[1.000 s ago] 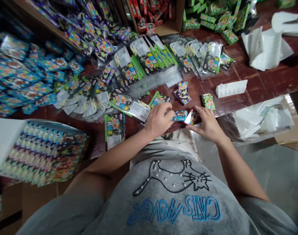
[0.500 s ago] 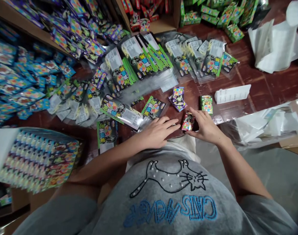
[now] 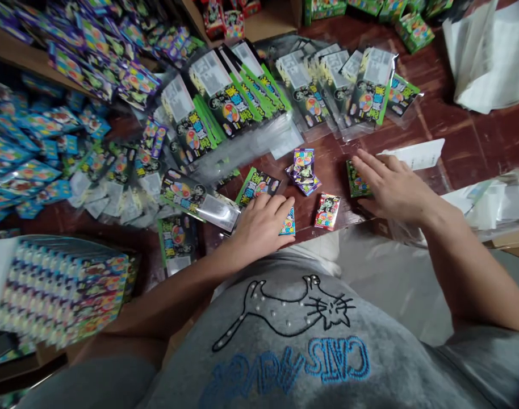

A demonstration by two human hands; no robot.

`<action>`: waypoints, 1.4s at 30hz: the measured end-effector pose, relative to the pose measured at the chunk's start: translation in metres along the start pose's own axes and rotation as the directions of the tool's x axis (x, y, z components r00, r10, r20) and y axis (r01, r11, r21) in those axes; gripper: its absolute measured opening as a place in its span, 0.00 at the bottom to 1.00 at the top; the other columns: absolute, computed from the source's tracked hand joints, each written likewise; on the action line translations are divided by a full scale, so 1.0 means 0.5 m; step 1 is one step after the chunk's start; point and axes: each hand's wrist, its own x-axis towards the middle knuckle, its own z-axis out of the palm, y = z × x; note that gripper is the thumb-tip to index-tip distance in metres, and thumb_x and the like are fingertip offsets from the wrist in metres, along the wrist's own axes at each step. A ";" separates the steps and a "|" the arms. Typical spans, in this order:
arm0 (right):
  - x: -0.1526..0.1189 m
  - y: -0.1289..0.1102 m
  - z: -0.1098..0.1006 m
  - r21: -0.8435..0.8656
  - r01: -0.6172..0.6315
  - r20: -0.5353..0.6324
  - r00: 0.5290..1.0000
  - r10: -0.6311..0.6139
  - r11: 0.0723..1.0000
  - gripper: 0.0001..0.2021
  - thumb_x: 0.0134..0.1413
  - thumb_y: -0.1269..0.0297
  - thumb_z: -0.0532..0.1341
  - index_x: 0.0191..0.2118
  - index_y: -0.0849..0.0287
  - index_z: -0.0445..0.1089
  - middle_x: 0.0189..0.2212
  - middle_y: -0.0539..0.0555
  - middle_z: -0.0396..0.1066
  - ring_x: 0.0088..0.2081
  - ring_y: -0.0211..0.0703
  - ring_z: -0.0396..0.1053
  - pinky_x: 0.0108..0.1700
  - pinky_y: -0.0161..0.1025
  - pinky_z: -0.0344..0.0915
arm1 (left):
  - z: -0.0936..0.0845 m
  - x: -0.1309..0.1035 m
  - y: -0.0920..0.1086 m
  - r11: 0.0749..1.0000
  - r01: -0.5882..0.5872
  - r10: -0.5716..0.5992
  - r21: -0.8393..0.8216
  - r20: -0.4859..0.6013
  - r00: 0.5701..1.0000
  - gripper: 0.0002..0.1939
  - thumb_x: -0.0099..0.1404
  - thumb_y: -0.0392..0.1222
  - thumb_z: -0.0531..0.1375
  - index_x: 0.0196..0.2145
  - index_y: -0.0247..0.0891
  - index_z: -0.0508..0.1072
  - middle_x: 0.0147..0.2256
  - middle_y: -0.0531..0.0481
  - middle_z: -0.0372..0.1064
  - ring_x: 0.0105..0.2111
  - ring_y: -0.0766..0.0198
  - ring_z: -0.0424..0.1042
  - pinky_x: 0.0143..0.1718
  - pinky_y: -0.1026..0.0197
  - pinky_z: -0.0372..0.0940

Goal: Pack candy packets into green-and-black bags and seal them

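Near the table's front edge, my left hand point(image 3: 262, 224) is palm down over a small blue box point(image 3: 289, 222). Its thumb and forefinger lie on either side of the box, and part of the box is hidden. Farther right, my right hand point(image 3: 387, 183) has its fingers and thumb around a small green box point(image 3: 356, 180), covering its right side. Between the hands a small red box point(image 3: 327, 211) lies untouched on the table. Just behind it, two small purple boxes point(image 3: 304, 169) overlap. A black-and-green printed pouch point(image 3: 257, 186) touches the area behind my left fingers.
Rows of clear-wrapped black-and-green pouches point(image 3: 229, 94) fan across the table. Piles of purple boxes point(image 3: 101, 54) and blue boxes point(image 3: 33, 136) lie left. Green boxes point(image 3: 415, 31) and a white paper roll point(image 3: 489, 62) are at back right. A printed stack point(image 3: 63, 289) stands at lower left.
My right hand has left the red box and moved right to the green box. My left hand has drawn slightly left, and the blue box now shows beneath it.
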 end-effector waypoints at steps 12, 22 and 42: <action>-0.061 -0.130 0.016 -0.204 -0.230 -0.314 0.936 0.159 0.952 0.13 0.74 0.62 0.57 0.55 0.60 0.75 0.38 0.63 0.72 0.41 0.58 0.68 0.43 0.52 0.65 | -0.012 0.087 0.104 0.974 -0.226 0.225 -0.004 -0.077 0.971 0.29 0.74 0.51 0.67 0.68 0.39 0.72 0.73 0.42 0.62 0.62 0.46 0.68 0.59 0.48 0.67; -0.078 -0.104 0.068 0.135 0.104 -0.241 0.968 -0.069 0.985 0.33 0.72 0.46 0.61 0.70 0.66 0.63 0.51 0.67 0.75 0.48 0.59 0.73 0.50 0.52 0.72 | -0.057 0.123 0.074 0.993 -0.115 0.116 0.013 -0.143 0.983 0.41 0.70 0.64 0.68 0.69 0.34 0.70 0.73 0.34 0.61 0.67 0.39 0.63 0.64 0.42 0.63; -0.002 -0.177 0.026 0.247 0.287 -0.401 0.900 -0.173 0.926 0.56 0.67 0.38 0.63 0.83 0.50 0.25 0.76 0.69 0.56 0.73 0.70 0.60 0.68 0.68 0.63 | -0.078 0.122 -0.004 0.534 0.111 0.211 -0.838 0.260 0.942 0.16 0.75 0.51 0.57 0.41 0.35 0.77 0.33 0.47 0.78 0.30 0.66 0.77 0.34 0.64 0.69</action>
